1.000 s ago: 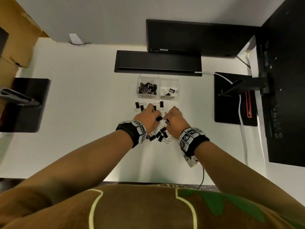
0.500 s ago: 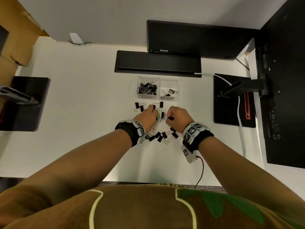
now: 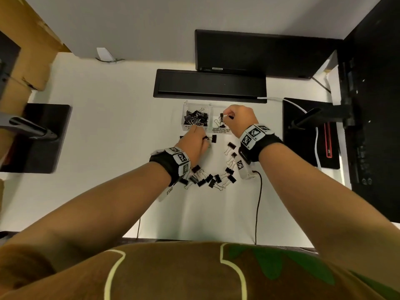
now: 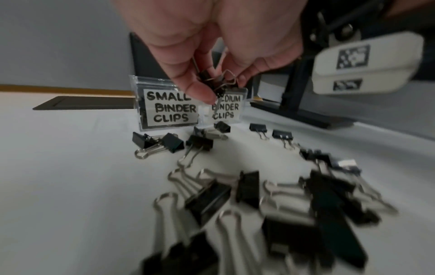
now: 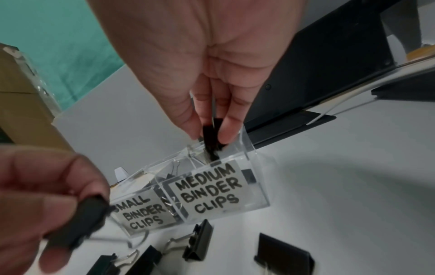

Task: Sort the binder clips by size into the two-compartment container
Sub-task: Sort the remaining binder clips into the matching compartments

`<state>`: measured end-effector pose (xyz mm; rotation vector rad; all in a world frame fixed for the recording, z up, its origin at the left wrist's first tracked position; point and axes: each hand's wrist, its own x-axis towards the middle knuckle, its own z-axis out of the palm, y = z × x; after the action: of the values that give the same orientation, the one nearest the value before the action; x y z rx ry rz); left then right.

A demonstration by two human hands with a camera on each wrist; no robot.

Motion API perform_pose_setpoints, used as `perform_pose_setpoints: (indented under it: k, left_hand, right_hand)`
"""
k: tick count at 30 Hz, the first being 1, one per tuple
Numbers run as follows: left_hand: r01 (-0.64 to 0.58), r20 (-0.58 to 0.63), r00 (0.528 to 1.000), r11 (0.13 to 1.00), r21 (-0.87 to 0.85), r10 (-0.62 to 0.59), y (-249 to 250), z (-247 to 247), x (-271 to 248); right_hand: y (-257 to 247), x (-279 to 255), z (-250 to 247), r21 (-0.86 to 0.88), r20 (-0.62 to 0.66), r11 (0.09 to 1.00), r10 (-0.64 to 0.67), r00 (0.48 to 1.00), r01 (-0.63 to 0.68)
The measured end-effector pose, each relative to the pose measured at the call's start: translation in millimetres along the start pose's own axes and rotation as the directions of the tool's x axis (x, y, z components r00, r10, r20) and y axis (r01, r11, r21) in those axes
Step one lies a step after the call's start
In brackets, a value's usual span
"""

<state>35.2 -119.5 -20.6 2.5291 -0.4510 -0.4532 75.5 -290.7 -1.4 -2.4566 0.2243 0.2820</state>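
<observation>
Over the medium compartment (image 5: 235,188) of the clear two-compartment container (image 3: 195,105): right hand (image 3: 239,118), fingers pinching a black binder clip (image 5: 212,137) just above the rim. Best released only once clear of the divider, low inside the walls, so no bounce back onto the counter (image 3: 108,148). Few clips visible in that side, so plenty of room.

In front of the small compartment (image 4: 169,109), just short of it: left hand (image 3: 194,144), fingertips clasped around small binder clips (image 4: 212,81), wire handles sticking out. Number held not clear. Worth lifting higher and further forward before letting go, since that side already looks well filled (image 3: 195,119).

Loose clips (image 3: 214,178) spread on the counter between the wrists and the container, more near the front wall (image 5: 197,243).

Against half a second earlier: right hand gone from the pile up to the container, its clip carried along; left hand shifted forward toward the labels; the scatter near the wrists otherwise much the same.
</observation>
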Motion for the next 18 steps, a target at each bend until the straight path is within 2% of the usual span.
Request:
perform_pose_setpoints:
  k: [2, 6, 8, 11, 15, 18]
  left_hand:
    - [0.025, -0.052, 0.998, 0.997, -0.08, -0.029, 6.3, -7.0, 3.9]
    - [0.054, -0.11, 0.991, 0.985, -0.162, -0.073, 17.2, -17.9, 20.8]
    - [0.054, -0.125, 0.989, 0.984, -0.172, -0.076, 21.5, -20.5, 31.7]
    - [0.034, -0.144, 0.988, 0.986, -0.163, -0.058, 25.9, -19.9, 47.7]
    - [0.04, -0.131, 0.99, 0.99, -0.137, -0.058, 31.3, -16.6, 59.5]
    - [0.038, -0.094, 0.994, 0.992, -0.121, -0.049, 32.6, -12.3, 55.6]
  right_hand:
    - [1.8, -2.1, -0.5, 0.016, 0.001, 1.0, 0.007, 1.0, -0.007]
    - [14.5, -17.3, -4.1, 0.155, -0.123, 0.987, 0.054, 0.991, -0.034]
    - [26.0, -30.0, -2.7, 0.198, -0.145, 0.978, 0.102, 0.984, -0.072]
    - [42.8, -47.6, 9.7, 0.14, -0.073, 0.983, 0.131, 0.989, -0.119]
    - [55.0, -56.7, 37.1, -0.071, 0.127, 0.997, -0.004, 0.992, 0.014]
    - [56.6, -52.5, 46.7, -0.154, 0.173, 0.988, -0.006, 0.985, 0.033]
